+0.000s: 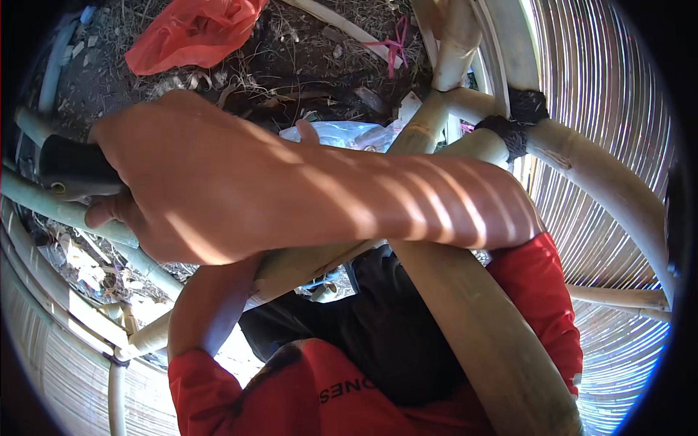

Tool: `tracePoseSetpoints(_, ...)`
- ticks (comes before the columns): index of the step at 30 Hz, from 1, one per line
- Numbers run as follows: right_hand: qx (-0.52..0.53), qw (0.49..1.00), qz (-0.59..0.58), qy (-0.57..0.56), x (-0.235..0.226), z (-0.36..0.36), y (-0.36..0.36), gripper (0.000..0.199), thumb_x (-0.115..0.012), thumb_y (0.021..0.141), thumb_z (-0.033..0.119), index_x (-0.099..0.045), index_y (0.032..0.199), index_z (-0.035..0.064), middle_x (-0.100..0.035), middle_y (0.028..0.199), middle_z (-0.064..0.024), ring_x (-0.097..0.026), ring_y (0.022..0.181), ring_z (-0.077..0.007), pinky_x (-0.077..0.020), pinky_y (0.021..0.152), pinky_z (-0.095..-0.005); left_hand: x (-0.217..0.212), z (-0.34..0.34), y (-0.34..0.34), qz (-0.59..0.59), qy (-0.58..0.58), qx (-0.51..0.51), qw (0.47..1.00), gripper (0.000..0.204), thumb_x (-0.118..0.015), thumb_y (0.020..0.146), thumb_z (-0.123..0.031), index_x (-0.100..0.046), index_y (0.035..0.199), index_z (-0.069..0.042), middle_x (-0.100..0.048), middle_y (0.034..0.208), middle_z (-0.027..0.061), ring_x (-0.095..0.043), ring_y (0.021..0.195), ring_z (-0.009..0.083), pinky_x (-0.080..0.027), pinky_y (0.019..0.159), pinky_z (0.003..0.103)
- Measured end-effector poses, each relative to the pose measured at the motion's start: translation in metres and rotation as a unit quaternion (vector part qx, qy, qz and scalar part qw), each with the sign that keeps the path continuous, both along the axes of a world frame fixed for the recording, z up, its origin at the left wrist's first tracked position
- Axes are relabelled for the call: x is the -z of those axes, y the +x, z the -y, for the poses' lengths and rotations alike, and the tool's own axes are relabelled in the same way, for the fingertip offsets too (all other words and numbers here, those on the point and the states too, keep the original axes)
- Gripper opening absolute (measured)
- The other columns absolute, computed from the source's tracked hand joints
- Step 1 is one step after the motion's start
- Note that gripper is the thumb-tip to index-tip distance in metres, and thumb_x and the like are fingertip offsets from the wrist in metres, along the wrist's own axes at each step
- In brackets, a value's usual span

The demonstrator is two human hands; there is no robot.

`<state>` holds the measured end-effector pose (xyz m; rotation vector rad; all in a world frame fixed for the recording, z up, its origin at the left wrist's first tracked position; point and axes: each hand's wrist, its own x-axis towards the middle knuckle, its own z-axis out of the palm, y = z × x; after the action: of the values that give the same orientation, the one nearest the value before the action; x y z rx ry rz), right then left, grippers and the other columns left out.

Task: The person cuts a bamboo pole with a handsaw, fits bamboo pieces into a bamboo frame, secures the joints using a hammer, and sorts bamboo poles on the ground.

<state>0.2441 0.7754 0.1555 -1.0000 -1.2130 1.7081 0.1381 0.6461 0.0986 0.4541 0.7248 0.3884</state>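
Rattan poles (465, 305), pale and curved, fill the frame's middle, already lashed with black binding (518, 123) at upper right, while the right hand (167, 189) grips a black-handled tool (73, 171) at left; the left hand is hidden, state unknowable.

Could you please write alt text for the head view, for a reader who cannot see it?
The person's right hand, arm crossed leftward, grips a dark tool handle against a bamboo frame bound with black lashing. An orange bag lies on littered ground.
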Motion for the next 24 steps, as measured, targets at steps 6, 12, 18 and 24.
tracePoseSetpoints(6, -0.079, 0.988, 0.006, -0.131, -0.017, -0.031, 0.019, 0.025, -0.051, 0.11, 0.033, -0.058, 0.106, 0.0089, -0.05, 0.062, 0.0038, -0.044, 0.043, -0.0062, -0.0342, 0.039, -0.024, 0.011, -0.024, 0.012, 0.204, -0.113, 0.009, 0.972, 0.084, -0.042, 0.099, -0.065, -0.056, 0.139, 0.007, -0.06, 0.141, 0.021, -0.062, 0.124, 0.0293, -0.047, 0.108, 0.043)
tracePoseSetpoints(12, -0.019, 0.949, -0.202, -0.243, -0.024, -0.053, 0.034, 0.036, -0.054, 0.109, 0.041, -0.056, 0.09, 0.0107, -0.035, 0.052, 0.0078, -0.03, 0.036, -0.007, -0.0244, 0.035, -0.0257, 0.022, -0.032, 0.011, 0.266, -0.104, -0.07, 0.956, 0.068, -0.062, 0.097, -0.049, -0.061, 0.128, 0.011, -0.067, 0.12, 0.0242, -0.069, 0.099, 0.0298, -0.056, 0.091, 0.041)
tracePoseSetpoints(18, -0.107, 0.88, -0.434, -0.159, -0.011, -0.056, 0.077, 0.041, -0.038, 0.114, 0.033, -0.056, 0.138, 0.0049, -0.046, 0.065, 0.0032, -0.041, 0.042, -0.004, -0.0328, 0.037, -0.0209, -0.004, -0.038, -0.005, 0.125, -0.062, -0.038, 0.989, 0.045, -0.077, 0.09, -0.03, -0.069, 0.123, 0.0, -0.073, 0.101, 0.0112, -0.07, 0.09, 0.0181, -0.058, 0.083, 0.032)
tracePoseSetpoints(24, -0.122, 0.855, -0.483, -0.145, -0.021, -0.032, 0.077, 0.059, -0.037, 0.111, 0.047, -0.04, 0.153, 0.0058, -0.042, 0.064, 0.0025, -0.04, 0.043, -0.0039, -0.0317, 0.035, -0.022, -0.012, -0.046, 0.016, -0.097, 0.157, -0.081, 0.979, 0.027, -0.055, 0.103, -0.005, -0.066, 0.126, 0.004, -0.075, 0.103, 0.0112, -0.07, 0.092, 0.0163, -0.056, 0.085, 0.032)
